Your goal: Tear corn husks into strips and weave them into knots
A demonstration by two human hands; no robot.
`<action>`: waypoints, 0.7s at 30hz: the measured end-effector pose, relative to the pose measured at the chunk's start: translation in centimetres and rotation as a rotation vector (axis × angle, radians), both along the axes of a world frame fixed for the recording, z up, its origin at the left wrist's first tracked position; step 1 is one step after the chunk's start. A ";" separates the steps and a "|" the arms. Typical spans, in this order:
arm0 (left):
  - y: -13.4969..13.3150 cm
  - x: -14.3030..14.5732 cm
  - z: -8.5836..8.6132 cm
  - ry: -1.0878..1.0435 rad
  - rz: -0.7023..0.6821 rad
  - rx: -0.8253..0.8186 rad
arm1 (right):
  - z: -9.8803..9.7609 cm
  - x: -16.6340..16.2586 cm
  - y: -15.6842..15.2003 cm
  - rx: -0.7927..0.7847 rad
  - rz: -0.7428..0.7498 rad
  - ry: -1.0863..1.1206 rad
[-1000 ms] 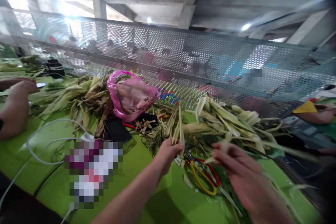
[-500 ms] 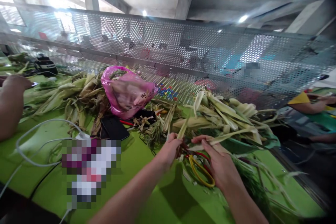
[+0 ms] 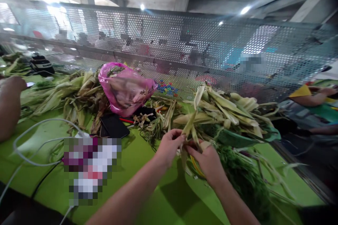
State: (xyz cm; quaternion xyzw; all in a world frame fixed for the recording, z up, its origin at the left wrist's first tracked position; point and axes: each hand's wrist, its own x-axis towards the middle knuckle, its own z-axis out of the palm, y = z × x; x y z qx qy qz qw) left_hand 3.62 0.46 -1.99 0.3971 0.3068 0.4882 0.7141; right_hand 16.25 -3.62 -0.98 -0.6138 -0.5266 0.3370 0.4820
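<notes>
Pale corn husk strips (image 3: 190,125) cross between my two hands above the green table. My left hand (image 3: 171,145) pinches them from the left, fingers closed. From the right, my right hand (image 3: 204,156) is closed on the husk too, thumb and forefinger pressed together beside the left fingertips. Below the hands, a yellow loop (image 3: 198,167) shows in part, mostly covered by the right hand. Just behind them a teal basket (image 3: 235,140) holds a heap of corn husks (image 3: 228,112).
A pink plastic bag (image 3: 126,89) and a black phone (image 3: 114,126) lie left of centre. White cables (image 3: 34,124) loop across the green table (image 3: 142,197). Green feathery stems (image 3: 243,175) lie at right. A perforated screen (image 3: 169,35) stands behind. Another person's arm (image 3: 10,105) reaches in at far left.
My right hand has moved left, up against the left one, and its husk strip now stands up across the other. The red and yellow loops beneath are more covered.
</notes>
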 end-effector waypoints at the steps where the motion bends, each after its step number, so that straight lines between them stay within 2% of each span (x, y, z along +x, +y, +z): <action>1: 0.1 0.0 -0.1 0.013 0.004 -0.005 | 0.1 0.1 -0.1 0.004 -0.014 0.005; 5: 0.4 0.2 -0.4 0.082 -0.016 0.002 | 0.2 0.4 -0.2 0.023 -0.075 0.064; 9: 0.4 0.4 -0.6 0.173 -0.040 0.067 | 0.0 0.5 -0.3 0.018 -0.097 0.264; 12: 0.5 0.3 -0.7 0.211 -0.043 0.089 | -0.1 0.4 -0.3 0.009 -0.101 0.336; 21: 0.6 0.2 -1.0 0.369 -0.018 0.249 | 0.4 0.7 -0.5 0.020 -0.052 0.179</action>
